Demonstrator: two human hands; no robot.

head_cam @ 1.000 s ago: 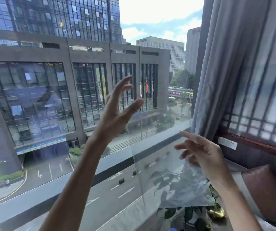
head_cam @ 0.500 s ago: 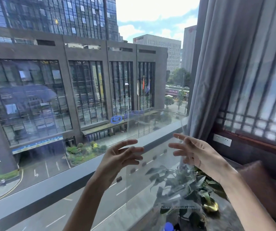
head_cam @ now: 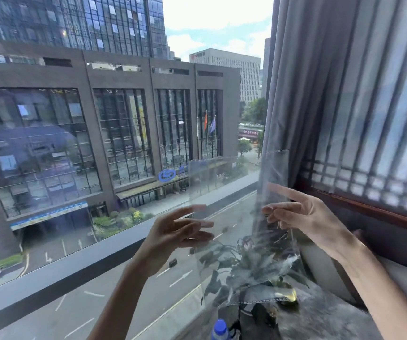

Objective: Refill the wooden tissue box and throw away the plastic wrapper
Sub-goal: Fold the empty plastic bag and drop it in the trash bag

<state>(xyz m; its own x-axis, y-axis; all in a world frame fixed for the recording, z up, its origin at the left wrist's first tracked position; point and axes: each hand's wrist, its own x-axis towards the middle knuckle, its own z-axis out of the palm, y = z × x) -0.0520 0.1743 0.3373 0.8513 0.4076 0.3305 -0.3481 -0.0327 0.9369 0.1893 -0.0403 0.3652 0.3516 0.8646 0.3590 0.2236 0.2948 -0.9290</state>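
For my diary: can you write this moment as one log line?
wrapper: upright, in air | left hand: touches its left edge | right hand: pinches its right side

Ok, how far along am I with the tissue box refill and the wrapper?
The plastic wrapper looks empty, so the tissues seem to be out of it; the wooden box is out of view, so the refill cannot be confirmed. In hand: the wrapper is held up at the window, left hand touching one edge, right hand pinching the other. Left: throwing it away; no bin shows.
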